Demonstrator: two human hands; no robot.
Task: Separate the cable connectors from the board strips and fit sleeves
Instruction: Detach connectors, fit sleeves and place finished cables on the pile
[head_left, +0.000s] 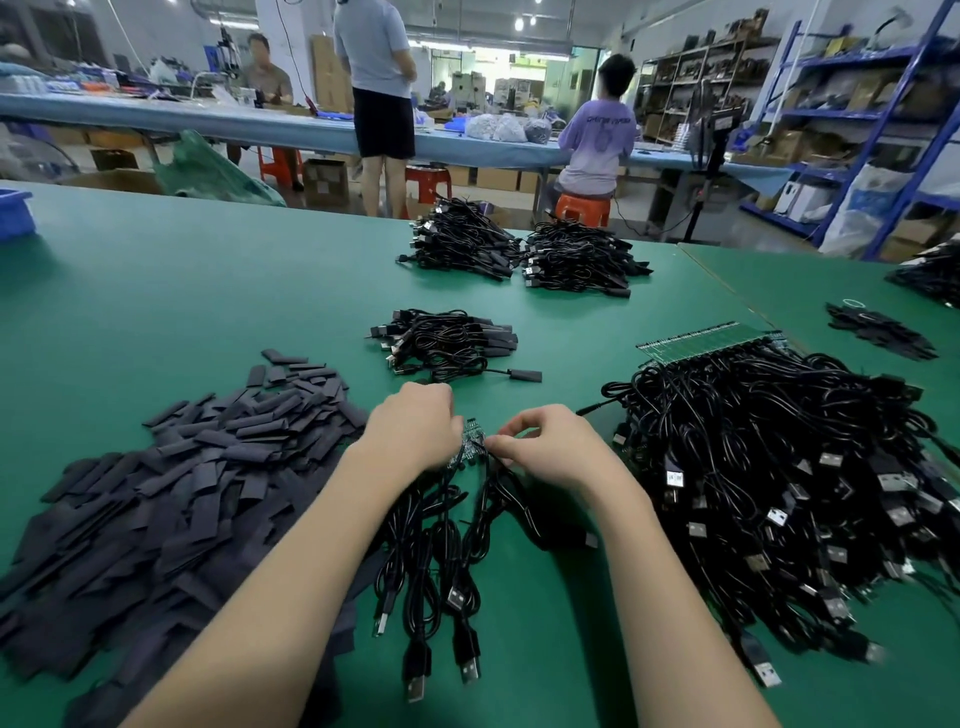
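Head view, green counter (156, 291). Item in hand: short board strip (471, 441), held near the front edge at centre. Left hand (413, 431) grips its left end with curled fingers; right hand (545, 447) pinches the right end, probably to snap one connector free. Attached cables (441, 545) trail toward the front edge. Sleeves (182, 493): loose heap at front left, within reach for fitting. Unprocessed strips with cables (769, 467): heap at right. Finished bundles (447, 343): stacked toward the far edge.

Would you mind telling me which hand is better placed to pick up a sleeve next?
Left, probably. The left hand is right beside the sleeve pile, while the right hand sits across the board strip, nearer the cable heap.
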